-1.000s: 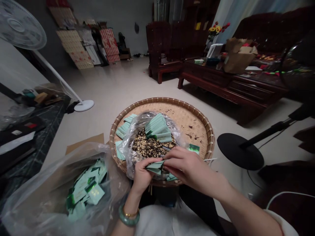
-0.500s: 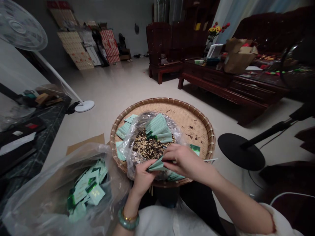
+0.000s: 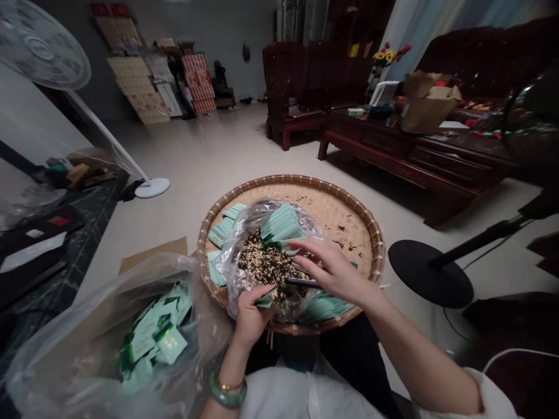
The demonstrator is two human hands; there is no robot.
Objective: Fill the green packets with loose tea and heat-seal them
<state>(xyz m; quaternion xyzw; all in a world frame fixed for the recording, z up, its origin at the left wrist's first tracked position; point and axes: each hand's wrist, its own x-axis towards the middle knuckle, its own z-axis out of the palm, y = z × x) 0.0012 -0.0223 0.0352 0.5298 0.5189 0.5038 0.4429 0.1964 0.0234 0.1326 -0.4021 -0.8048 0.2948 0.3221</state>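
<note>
My left hand [image 3: 252, 317] pinches a small green packet [image 3: 264, 300] at the near edge of a clear plastic bag [image 3: 227, 263]. In my right hand [image 3: 334, 269] is a slim dark tool [image 3: 301, 283], reaching over the bag toward the packet; its exact kind is unclear. Its fingers are partly stretched out, and the thumb is hidden. Inside the bag lies a dark and pale loose dried mix [image 3: 266, 261], with a stack of green packets [image 3: 283, 223] on top. The bag sits in a round woven bamboo tray [image 3: 349, 209].
More packets [image 3: 325, 307] lie at the tray's near right, and others [image 3: 222, 231] along its left. A large plastic bag [image 3: 87, 326] of green packets stands at left. A white fan [image 3: 152, 187], a black stand base [image 3: 430, 272] and a wooden table [image 3: 393, 145] surround the tray.
My right hand has come off the packet and lifted slightly; the dark tool now shows below its fingers. My left hand keeps the packet, now pointing up toward the mix.
</note>
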